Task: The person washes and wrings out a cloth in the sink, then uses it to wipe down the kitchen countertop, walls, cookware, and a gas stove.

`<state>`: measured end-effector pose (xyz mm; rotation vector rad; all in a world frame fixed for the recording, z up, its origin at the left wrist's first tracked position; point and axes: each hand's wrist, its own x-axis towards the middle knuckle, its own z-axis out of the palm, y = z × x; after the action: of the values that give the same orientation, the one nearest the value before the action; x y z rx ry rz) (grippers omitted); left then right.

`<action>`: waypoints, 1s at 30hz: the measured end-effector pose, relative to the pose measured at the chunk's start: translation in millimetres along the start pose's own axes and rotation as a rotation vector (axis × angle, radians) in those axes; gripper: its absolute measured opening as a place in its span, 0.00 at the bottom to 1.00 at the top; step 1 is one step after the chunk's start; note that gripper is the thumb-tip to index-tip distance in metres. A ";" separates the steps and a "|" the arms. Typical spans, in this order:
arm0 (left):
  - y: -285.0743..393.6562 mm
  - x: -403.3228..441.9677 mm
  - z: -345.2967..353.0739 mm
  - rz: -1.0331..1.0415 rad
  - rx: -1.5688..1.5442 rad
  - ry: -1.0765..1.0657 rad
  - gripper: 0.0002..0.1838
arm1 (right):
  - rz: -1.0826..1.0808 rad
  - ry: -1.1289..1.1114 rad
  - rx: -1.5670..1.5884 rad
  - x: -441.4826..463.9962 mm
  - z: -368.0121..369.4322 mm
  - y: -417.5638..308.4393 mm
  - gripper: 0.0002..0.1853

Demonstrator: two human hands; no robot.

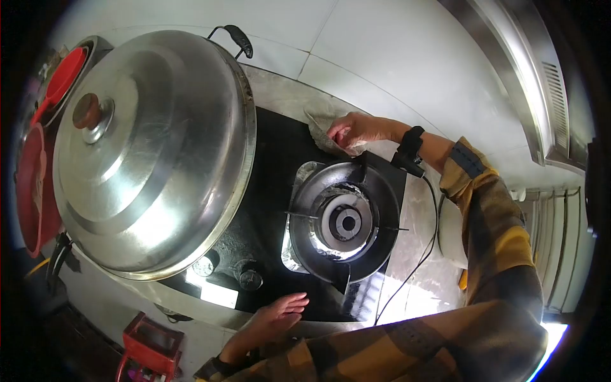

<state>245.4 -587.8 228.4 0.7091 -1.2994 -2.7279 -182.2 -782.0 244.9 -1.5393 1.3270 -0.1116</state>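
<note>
Head view: right hand (358, 129) has its fingers curled, bunching a crumpled grey-beige cloth (322, 130) at the back edge of the black glass cooktop (275, 162), just behind the round black metal burner ring (384, 200). Cloth's long axis slants from upper left to lower right, loose end up and left. Left hand (277, 316) empty, fingers extended close together, pointing right, near cooktop's front edge; can't tell if touching. Big domed silver metal lid (172, 127) sits left.
</note>
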 end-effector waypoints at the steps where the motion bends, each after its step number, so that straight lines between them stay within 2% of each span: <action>1: -4.9 9.1 5.3 0.051 0.075 -0.002 0.26 | -0.007 -0.019 -0.064 3.8 1.9 -7.3 0.17; 3: -8.9 23.3 12.0 0.053 0.162 0.033 0.27 | -0.024 -0.054 -0.190 16.6 13.4 -31.0 0.15; 4: -10.1 28.3 15.0 0.029 0.150 0.049 0.27 | -0.182 -0.014 -0.142 30.0 22.6 -25.2 0.15; 7: -10.0 36.1 18.5 0.021 0.127 0.082 0.28 | -0.299 -0.088 -0.246 69.8 43.1 -50.5 0.16; 9: -10.5 38.2 18.8 0.019 0.123 0.095 0.28 | -0.306 -0.239 -0.520 85.5 54.8 -96.2 0.17; 11: -11.6 43.1 16.3 0.009 0.124 0.112 0.27 | -0.672 -0.144 -0.413 104.0 80.2 -98.5 0.17; 12: -12.1 44.9 14.6 0.002 0.121 0.102 0.27 | -0.729 -0.205 -0.371 108.5 85.7 -102.2 0.19; 15: -15.5 43.4 10.9 -0.051 0.111 0.079 0.26 | -0.942 -0.227 -0.638 118.0 78.4 -99.4 0.24; 16: -15.3 44.1 9.4 -0.068 0.109 0.079 0.27 | -0.920 -0.211 -0.581 112.6 74.7 -89.5 0.23; 19: -6.7 43.7 7.0 -0.075 0.131 0.075 0.27 | -0.672 -0.210 -0.647 80.0 36.4 -66.3 0.18; 21: -3.5 42.5 7.7 -0.074 0.128 0.076 0.28 | -0.400 -0.180 -0.387 47.1 13.2 -40.0 0.13; 24: -2.4 45.3 7.7 -0.064 0.114 0.070 0.28 | -0.214 -0.136 -0.349 17.5 3.5 -34.6 0.10; 27: -4.5 48.4 15.7 -0.022 0.116 0.109 0.27 | -0.149 -0.265 -0.489 38.9 6.7 -43.3 0.07; 30: -10.2 51.7 19.7 0.002 0.129 0.171 0.25 | -0.469 -0.356 -0.538 66.6 39.6 -65.3 0.07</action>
<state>192.6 -578.4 211.6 0.9274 -1.4430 -2.5338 -88.0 -819.1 240.0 -2.1883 0.7221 0.2380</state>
